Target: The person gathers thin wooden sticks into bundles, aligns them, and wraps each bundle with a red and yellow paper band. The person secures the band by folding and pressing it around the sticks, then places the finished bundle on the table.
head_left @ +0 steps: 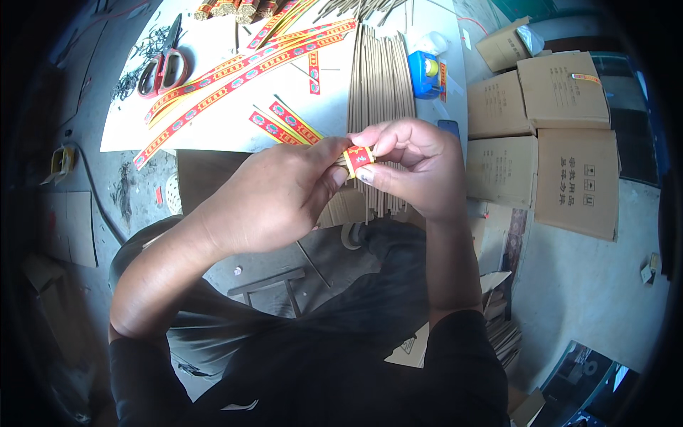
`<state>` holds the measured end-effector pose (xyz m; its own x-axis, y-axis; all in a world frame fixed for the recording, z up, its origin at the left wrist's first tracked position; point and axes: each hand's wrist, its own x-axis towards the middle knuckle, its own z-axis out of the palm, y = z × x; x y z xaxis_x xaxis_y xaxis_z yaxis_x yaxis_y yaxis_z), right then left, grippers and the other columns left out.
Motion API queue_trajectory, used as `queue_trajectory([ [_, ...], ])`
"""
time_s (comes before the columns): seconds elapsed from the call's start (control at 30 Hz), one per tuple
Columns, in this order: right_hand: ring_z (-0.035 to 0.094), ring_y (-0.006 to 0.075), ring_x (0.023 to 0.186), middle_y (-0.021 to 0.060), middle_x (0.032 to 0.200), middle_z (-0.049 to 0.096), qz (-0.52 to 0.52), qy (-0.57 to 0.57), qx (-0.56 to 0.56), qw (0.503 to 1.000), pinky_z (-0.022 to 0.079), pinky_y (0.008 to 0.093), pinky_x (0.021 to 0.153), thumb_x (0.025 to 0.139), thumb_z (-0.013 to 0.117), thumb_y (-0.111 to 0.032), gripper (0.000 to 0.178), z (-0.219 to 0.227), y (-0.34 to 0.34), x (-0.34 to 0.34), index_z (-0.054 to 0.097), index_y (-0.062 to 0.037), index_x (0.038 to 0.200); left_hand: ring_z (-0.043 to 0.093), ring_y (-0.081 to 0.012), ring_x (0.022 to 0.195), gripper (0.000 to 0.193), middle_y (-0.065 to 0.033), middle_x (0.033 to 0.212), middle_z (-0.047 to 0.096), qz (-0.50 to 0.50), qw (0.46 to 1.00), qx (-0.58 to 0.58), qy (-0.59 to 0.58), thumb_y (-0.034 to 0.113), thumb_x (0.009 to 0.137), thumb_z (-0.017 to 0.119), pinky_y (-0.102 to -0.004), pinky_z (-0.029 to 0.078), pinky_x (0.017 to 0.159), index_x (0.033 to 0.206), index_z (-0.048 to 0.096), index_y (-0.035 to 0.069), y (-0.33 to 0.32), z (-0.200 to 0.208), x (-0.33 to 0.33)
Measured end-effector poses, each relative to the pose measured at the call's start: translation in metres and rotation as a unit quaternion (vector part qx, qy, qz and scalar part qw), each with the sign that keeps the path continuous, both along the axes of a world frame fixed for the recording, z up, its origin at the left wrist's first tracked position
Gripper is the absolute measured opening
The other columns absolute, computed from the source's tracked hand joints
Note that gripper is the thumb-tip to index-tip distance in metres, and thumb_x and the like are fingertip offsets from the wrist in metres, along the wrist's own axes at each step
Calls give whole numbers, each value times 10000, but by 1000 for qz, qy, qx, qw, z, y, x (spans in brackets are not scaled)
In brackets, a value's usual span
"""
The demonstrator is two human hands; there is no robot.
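My left hand is closed around the end of a small bundle of thin brown sticks, mostly hidden by its fingers. A red and yellow paper band curves around that end. The thumb and fingers of my right hand pinch the band from the other side. Just beyond both hands, a wide row of loose brown incense sticks lies on the white table, its near ends jutting past the edge. Short red and yellow strips lie beside my left hand.
Scissors with red handles lie at the table's left, near dark scattered ties. Long printed strips cross the middle. Right of the sticks stands a blue tape dispenser. Cardboard boxes are stacked on the floor at right.
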<state>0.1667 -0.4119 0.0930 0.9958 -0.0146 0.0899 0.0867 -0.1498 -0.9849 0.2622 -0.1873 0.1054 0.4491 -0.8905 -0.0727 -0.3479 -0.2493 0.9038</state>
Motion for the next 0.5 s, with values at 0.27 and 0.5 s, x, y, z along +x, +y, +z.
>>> queue_trajectory([
  [0.27, 685, 166, 1007, 106, 1132, 669, 3, 133, 201, 971, 584, 288, 844, 793, 763, 93, 637, 5, 2, 6, 481, -31, 1350, 706, -405, 789, 287, -209, 781, 680, 32, 998, -27, -57, 275, 1065, 597, -480, 541, 717, 1080, 634, -9, -2, -7, -5],
  [0.5, 615, 155, 1161, 86, 1199, 640, 46, 132, 362, 921, 512, 330, 981, 879, 700, 52, 524, -24, -4, 12, 524, -37, 1364, 732, -349, 748, 280, -177, 751, 691, 88, 994, -58, -2, 274, 1066, 614, -437, 545, 703, 1136, 665, 8, -11, -14, -6],
])
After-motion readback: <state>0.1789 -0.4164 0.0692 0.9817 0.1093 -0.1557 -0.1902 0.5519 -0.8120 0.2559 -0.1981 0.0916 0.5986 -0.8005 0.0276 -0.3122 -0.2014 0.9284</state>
